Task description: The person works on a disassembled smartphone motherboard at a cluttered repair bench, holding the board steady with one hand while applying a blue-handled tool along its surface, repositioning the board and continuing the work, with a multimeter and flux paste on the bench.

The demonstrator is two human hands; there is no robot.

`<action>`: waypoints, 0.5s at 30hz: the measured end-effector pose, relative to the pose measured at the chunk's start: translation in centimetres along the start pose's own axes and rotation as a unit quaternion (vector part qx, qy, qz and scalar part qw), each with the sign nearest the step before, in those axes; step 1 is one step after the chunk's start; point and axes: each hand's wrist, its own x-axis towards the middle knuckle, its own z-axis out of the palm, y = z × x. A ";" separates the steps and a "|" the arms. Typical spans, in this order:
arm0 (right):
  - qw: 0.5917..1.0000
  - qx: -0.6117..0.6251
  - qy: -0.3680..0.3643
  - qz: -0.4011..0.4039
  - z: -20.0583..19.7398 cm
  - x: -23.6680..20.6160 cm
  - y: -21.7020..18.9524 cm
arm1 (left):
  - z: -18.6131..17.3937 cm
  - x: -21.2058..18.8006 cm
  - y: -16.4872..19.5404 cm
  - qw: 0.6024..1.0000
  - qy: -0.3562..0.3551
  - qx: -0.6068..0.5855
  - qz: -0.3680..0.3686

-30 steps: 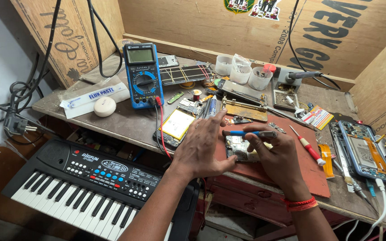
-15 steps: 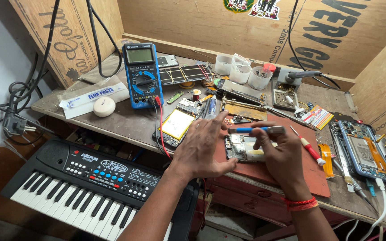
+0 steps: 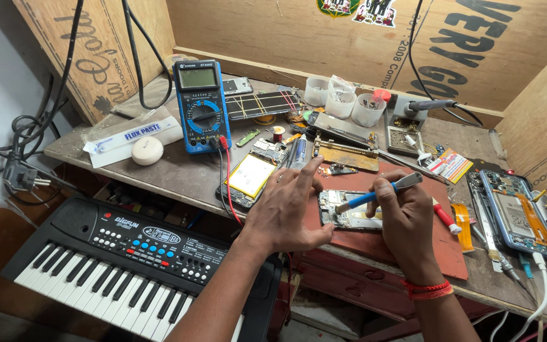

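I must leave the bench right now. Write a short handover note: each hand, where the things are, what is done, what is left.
Left hand: open, fingers spread, on the red mat beside the opened phone.
Right hand: holds a blue tool, tip on the phone's inside.
Things: phone lies flat on the mat, back cover off. Multimeter stands behind; second opened phone at right.
Done: phone is open.
Left: the work inside it; the phone is not yet closed.
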 end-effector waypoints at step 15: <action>1.000 0.006 -0.020 -0.004 0.1 0.1 0.0 | 0.1 -0.1 -0.2 1.000 0.001 -0.007 0.001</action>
